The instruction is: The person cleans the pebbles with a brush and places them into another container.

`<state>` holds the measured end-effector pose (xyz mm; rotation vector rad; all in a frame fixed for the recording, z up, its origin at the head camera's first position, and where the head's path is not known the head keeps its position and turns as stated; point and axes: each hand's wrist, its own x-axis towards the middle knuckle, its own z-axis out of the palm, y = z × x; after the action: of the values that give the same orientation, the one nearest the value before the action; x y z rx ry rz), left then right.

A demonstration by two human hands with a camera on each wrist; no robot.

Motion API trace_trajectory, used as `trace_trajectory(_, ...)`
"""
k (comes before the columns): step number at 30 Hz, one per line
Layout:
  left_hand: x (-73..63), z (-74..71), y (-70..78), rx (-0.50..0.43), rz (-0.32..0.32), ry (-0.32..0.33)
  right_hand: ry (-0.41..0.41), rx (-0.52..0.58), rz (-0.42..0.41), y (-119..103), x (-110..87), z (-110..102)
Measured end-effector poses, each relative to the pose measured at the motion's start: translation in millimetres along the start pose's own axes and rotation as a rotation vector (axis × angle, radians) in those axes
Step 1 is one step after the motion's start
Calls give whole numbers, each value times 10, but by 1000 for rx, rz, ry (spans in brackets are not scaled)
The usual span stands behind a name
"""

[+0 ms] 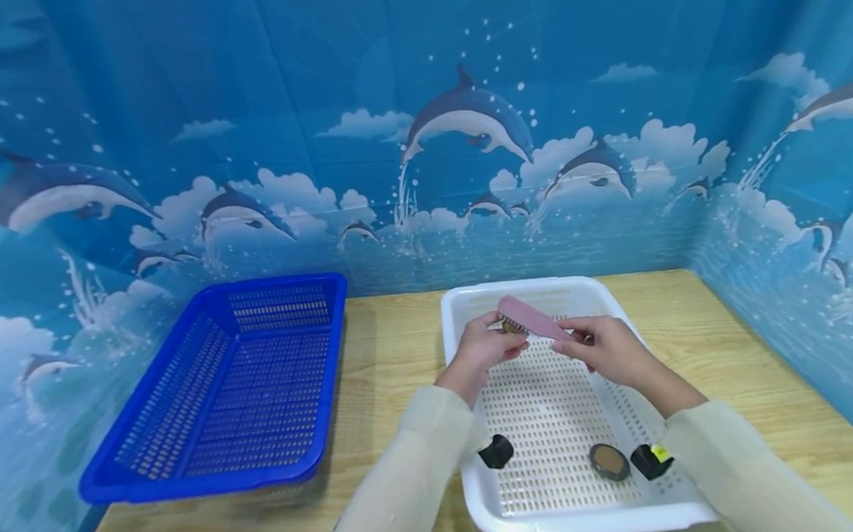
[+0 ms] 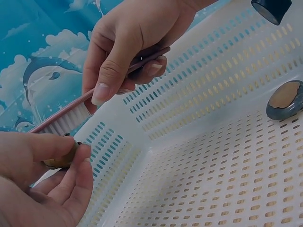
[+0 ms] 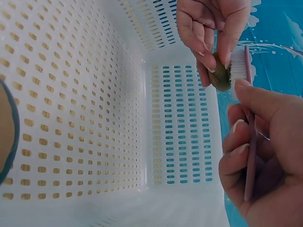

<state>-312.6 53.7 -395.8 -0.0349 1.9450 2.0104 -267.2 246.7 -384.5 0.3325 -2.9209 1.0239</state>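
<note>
Over the far half of a white perforated basket (image 1: 545, 432), both hands meet. My left hand (image 1: 481, 349) pinches a small rounded olive-brown object (image 3: 219, 78) between thumb and fingertips; its exact kind I cannot tell. My right hand (image 1: 609, 350) grips the handle of a pink brush (image 1: 532, 318) with white bristles (image 3: 238, 66). In the right wrist view the bristles lie right against the side of the object. The fingers of both hands cover part of what they hold. On the basket floor, near its front right, lies a round dark-rimmed piece with a tan top (image 1: 609, 461).
To the left on the wooden table (image 1: 382, 370) stands a blue perforated basket (image 1: 245, 405). Behind and at the sides hangs a curtain (image 1: 350, 55) printed with dolphins. Black wrist cameras (image 1: 496, 452) show at both sleeves.
</note>
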Motion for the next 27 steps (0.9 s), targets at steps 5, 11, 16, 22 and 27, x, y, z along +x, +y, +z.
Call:
trace_trajectory(5, 6, 6, -5, 46, -4, -61, 17, -8, 7, 6, 19, -2)
trace_trajectory(11, -2, 9, -3, 36, -9, -99, 25, 13, 29, 1, 24, -11)
trace_trajectory(16, 13, 15, -16, 19, -11, -75, 39, 25, 38, -4, 14, -10)
trace_trajectory(22, 30, 17, -22, -33, -18, -28, 49, 13, 26, -3, -6, 6)
trace_trajectory(27, 34, -3, -13, -69, -24, 8, 42, -3, 4, -7, 3, 23)
